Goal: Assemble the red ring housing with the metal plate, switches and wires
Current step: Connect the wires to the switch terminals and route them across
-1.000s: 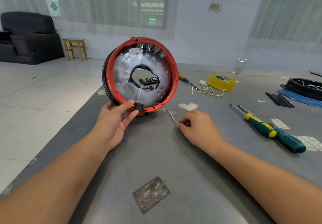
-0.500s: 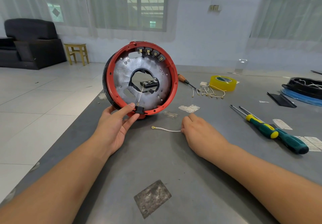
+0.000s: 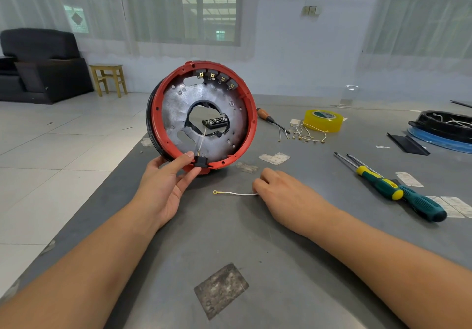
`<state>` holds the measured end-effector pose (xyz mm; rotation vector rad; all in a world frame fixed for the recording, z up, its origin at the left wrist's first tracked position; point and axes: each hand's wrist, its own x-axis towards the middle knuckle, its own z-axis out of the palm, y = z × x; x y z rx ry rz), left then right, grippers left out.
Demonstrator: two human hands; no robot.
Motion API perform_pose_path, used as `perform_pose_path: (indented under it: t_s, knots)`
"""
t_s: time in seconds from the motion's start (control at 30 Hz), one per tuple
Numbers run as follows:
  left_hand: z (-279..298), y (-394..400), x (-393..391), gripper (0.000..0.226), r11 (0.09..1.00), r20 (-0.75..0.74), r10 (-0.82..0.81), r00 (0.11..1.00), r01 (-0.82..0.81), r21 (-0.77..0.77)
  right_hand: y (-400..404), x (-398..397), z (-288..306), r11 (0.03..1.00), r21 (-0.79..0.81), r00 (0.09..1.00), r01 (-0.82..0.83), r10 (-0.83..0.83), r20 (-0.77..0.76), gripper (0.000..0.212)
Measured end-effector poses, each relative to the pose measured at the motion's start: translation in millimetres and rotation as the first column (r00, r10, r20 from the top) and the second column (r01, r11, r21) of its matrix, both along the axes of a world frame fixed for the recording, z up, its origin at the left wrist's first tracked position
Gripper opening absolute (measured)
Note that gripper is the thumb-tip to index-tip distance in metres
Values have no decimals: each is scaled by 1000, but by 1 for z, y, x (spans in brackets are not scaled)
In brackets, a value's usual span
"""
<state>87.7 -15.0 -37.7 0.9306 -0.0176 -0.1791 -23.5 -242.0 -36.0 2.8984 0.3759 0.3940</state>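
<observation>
Pinching one end of a thin white wire with a small gold ring terminal, the fingers of the right hand are curled narrow and low on the grey metal bench; whether the tips really close on the wire I cannot tell, because the hand hides that end. The wire lies flat on the bench, its long axis running left to right, with the ring end pointing away from the right hand toward the left hand. The left hand holds the round red plastic ring housing by its lower rim, thumb and index finger pressing a small black switch block against that rim, the other fingers open behind. The housing stands on its edge, tilted slightly back, with the dull silver metal plate inside facing the person and four small switches with brass contacts along its top. The housing lies up and to the left of the wire, near but not touching it. I judge the right hand is the nearer one to lift the wire and carry its ring end up to the black switch block.
</observation>
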Motion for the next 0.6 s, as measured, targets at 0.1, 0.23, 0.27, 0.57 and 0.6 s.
perform_pose_path:
  t_s: [0.1, 0.23, 0.27, 0.57, 0.6]
  knots:
    - [1, 0, -1, 56, 1000, 1, 1, 1000, -1, 4, -2, 1, 1, 997, 73, 999, -23, 20, 44, 13]
    - [2, 1, -3, 53, 1000, 6, 1, 1000, -1, 9, -2, 1, 2, 955, 296, 996, -24, -4, 91, 10]
    - [2, 1, -3, 53, 1000, 5, 1, 1000, -1, 11, 0, 2, 2, 922, 386, 995, -11, -29, 98, 7]
    - [2, 0, -1, 55, 1000, -1, 8, 1000, -8, 3, 23, 36, 34, -14, 991, 985, 132, 110, -130, 12]
    - [2, 0, -1, 56, 1000, -3, 13, 1000, -13, 3, 28, 41, 41, -73, 990, 981, 122, 160, -109, 13]
